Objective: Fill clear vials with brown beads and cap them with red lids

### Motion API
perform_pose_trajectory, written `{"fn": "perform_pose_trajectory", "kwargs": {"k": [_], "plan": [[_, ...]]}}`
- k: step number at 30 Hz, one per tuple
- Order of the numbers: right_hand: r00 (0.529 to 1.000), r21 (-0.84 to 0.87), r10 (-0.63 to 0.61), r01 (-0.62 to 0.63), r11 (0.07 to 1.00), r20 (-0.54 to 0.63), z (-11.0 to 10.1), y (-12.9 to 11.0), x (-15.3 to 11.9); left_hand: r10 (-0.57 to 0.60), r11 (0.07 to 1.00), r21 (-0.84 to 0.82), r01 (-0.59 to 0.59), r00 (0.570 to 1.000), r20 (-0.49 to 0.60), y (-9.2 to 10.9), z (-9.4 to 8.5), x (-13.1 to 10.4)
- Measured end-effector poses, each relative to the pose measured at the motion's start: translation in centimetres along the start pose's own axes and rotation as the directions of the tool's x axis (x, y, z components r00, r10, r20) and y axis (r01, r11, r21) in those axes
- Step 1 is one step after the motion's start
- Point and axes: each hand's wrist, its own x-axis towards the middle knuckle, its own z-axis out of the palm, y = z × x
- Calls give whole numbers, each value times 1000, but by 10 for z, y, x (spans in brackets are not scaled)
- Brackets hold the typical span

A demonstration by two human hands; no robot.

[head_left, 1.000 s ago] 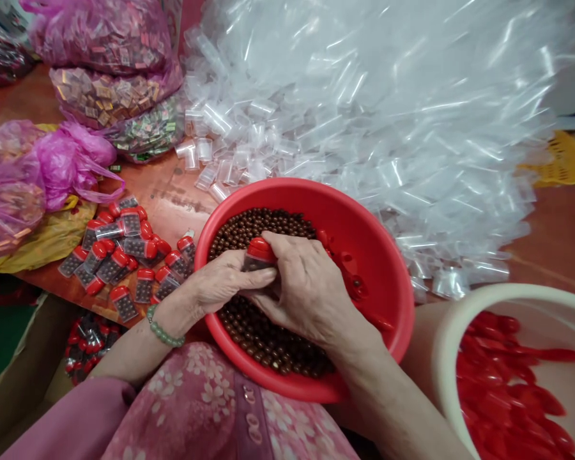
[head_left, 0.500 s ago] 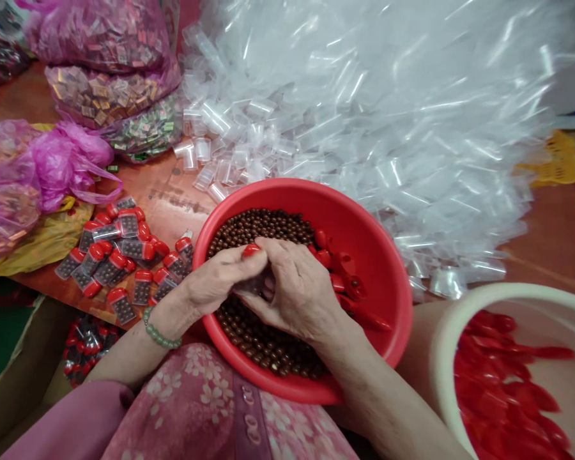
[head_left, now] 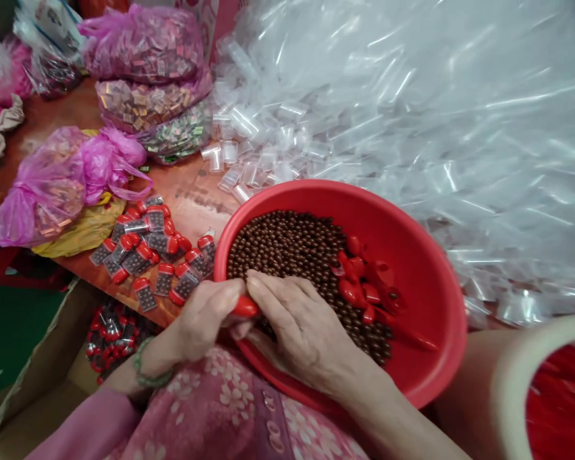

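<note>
My left hand [head_left: 206, 316] is closed around a small container with a red cap [head_left: 245, 306]; most of its body is hidden by fingers. My right hand [head_left: 299, 319] is cupped against the same cap from the right, palm down, its fingertips meeting my left thumb. Both hands are over the near left rim of a red basin [head_left: 431, 294]. Brown balls [head_left: 287, 243] fill the basin's left side. Red caps [head_left: 357, 281] and a red scoop-like piece [head_left: 412, 332] lie among and beside them on the right.
Filled red-capped containers [head_left: 146, 246] are heaped left of the basin, with more in a cardboard box [head_left: 38, 358] below. Clear plastic cups [head_left: 268, 160] spread behind. Pink bags [head_left: 144, 51] stand back left. A cream bucket [head_left: 503, 377] of red pieces stands at right.
The view has swung left, so things appear farther right. Both hands have come nearer my lap with the container, from above the balls to the basin's near left rim.
</note>
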Motion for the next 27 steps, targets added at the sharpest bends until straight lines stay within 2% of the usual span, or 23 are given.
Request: {"fn": "perform_pose_trajectory", "kwargs": {"k": [1,2,4,6,7,9,10,11,13,16,17,18,20,21,23,27], "plan": [[999,17,11,-12,1000,33,-1,0,-1,4,1000,11,-4,999,48,2,-12,-11],[997,18,33,-34,999,65,-1,1,-2,5,999,46,-7,999,45,3,-24,-22],[988,1,85,-86,996,127,-2,4,-4,-11,987,159,24,997,-82,1,-48,-39],[978,-10,118,-118,993,169,-3,8,-4,10,920,381,87,969,-246,-5,-68,-50],[977,-13,127,-127,992,173,-4,9,-3,91,856,504,111,929,-358,-9,-74,-52],[975,-21,142,-140,990,172,-4,11,-2,302,707,692,147,822,-483,-19,-82,-48],[973,-30,155,-152,988,171,-3,12,-3,389,652,743,147,777,-495,-24,-83,-42],[970,-41,170,-166,985,174,-2,12,-3,447,619,775,127,755,-481,-28,-83,-34],[960,-59,202,-194,979,192,0,14,-6,514,591,805,38,752,-413,-31,-79,-7],[937,-73,236,-224,972,257,5,18,-12,604,495,861,-117,759,-244,-25,-71,56],[925,-77,246,-234,969,288,6,20,-13,601,449,880,-156,781,-169,-21,-69,80],[911,-84,261,-247,965,319,5,23,-13,558,404,896,-185,826,-81,-18,-67,106],[876,-111,305,-284,952,375,2,30,-12,429,319,911,-260,897,106,-13,-64,153],[852,-134,338,-310,941,399,-1,35,-10,373,283,912,-296,910,179,-12,-62,173],[787,-200,419,-369,908,452,-10,46,-7,298,240,901,-361,911,285,-15,-59,205],[618,-340,589,-483,807,521,-20,71,-7,226,231,860,-455,885,408,-27,-55,236]]}}
